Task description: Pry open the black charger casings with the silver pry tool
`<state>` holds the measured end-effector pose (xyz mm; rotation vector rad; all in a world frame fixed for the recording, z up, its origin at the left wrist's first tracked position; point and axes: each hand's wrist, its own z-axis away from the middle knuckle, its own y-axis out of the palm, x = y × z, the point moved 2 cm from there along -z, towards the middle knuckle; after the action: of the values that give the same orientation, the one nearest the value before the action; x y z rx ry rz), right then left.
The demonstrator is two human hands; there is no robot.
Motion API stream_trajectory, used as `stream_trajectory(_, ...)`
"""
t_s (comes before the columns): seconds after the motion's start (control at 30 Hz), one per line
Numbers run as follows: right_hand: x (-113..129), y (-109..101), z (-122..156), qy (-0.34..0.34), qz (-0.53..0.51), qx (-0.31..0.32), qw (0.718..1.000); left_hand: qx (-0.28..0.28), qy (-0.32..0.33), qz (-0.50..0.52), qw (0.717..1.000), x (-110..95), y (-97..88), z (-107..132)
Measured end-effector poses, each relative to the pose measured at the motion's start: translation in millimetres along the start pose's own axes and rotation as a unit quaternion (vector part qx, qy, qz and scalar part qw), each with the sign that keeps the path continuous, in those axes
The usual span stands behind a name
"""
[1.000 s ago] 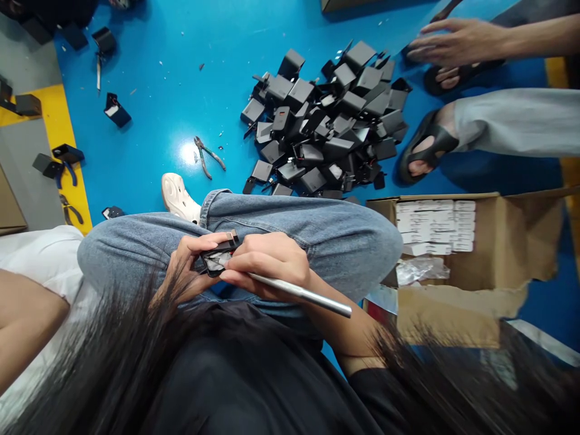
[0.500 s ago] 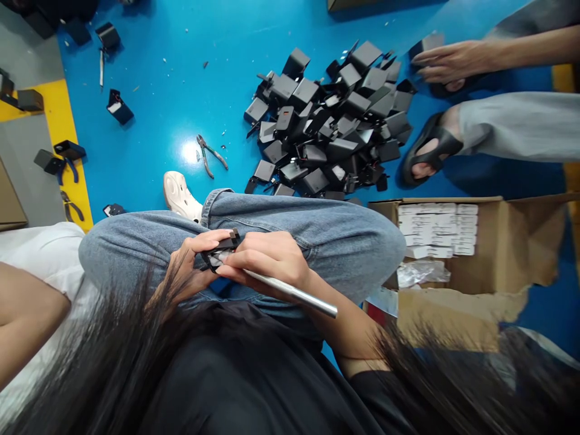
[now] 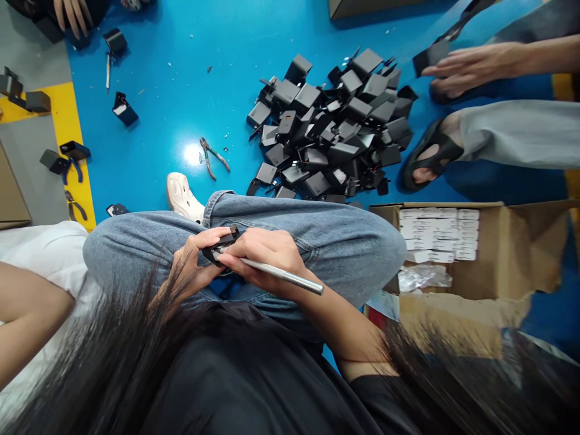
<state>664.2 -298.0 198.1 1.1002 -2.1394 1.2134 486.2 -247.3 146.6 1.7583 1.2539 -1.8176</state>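
Note:
Above my lap, my left hand is closed around a black plastic charger casing, with the thumb and fingers on its sides. Something pale shows in the opening of the casing. My right hand grips a slim silver pen-like metal tool whose handle points down to the right. The tip of that tool is at the casing, hidden by my fingers. Both hands meet at the casing. Beyond my knees lies a heap of black charger casings, several of them open with wires showing.
Pliers lie on the blue floor ahead. On the right stands an open cardboard box holding white parts and a plastic bag. A co-worker's hand holds a dark casing. Another person's white sleeve is close on my left.
The tool in my right hand has shifted a little left and up, and its handle lies less far out. The co-worker's hand at the right has moved slightly; another hand appears top left.

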Motion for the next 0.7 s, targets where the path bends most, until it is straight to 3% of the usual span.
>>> stream_trajectory(0.43, -5, 11, 6, 0.06, 0.022, 0.015, 0.998, -0.011, 0.011, -0.067, 0.998, -5, 3.1, -8)
stream_trajectory(0.7, -10, 15, 5, 0.027, 0.079, -0.013, 0.996, -0.025, -0.004, -0.105, 0.994, -6, 3.3, -9)
